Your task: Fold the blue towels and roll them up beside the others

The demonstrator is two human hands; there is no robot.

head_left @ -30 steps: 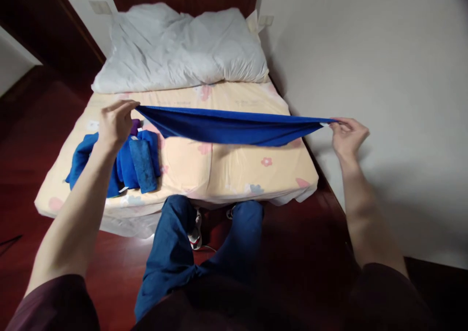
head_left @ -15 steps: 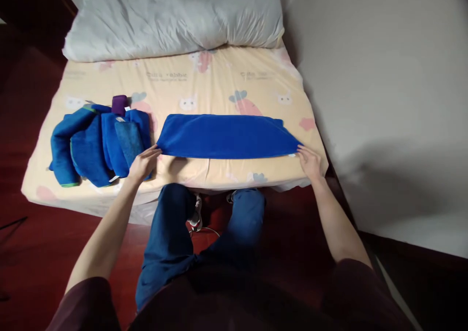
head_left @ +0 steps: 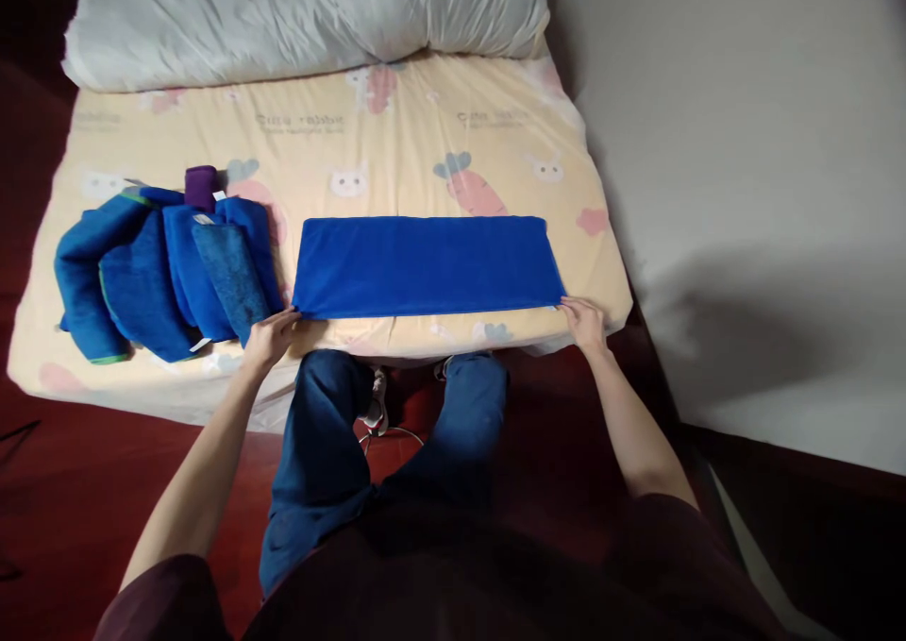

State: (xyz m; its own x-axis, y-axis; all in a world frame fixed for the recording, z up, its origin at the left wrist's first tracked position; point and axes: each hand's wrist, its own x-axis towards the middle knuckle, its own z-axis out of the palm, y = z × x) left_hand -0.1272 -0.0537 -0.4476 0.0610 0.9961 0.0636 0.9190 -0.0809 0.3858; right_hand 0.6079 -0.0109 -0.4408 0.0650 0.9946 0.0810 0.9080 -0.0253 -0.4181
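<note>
A blue towel (head_left: 425, 265) lies flat as a long rectangle near the front edge of the bed. My left hand (head_left: 273, 337) pinches its near left corner. At the near right corner, my right hand (head_left: 584, 324) pinches the cloth, with a small white label close to the fingertips. Left of the towel, beside my left hand, sits a pile of folded and rolled blue towels (head_left: 145, 278), some with green edging and white tags. A small purple roll (head_left: 200, 187) rests at the back of that pile.
A yellow sheet (head_left: 396, 169) printed with rabbits and carrots covers the bed. A thick pale grey quilt (head_left: 304, 23) is bunched across the far side. A white wall (head_left: 736, 150) stands close on the right. Below is a dark red floor (head_left: 233, 490).
Both hands have lowered the towel's near edge toward me, and its sides now lie straighter and flatter. The view has shifted slightly, so the pile appears further left.
</note>
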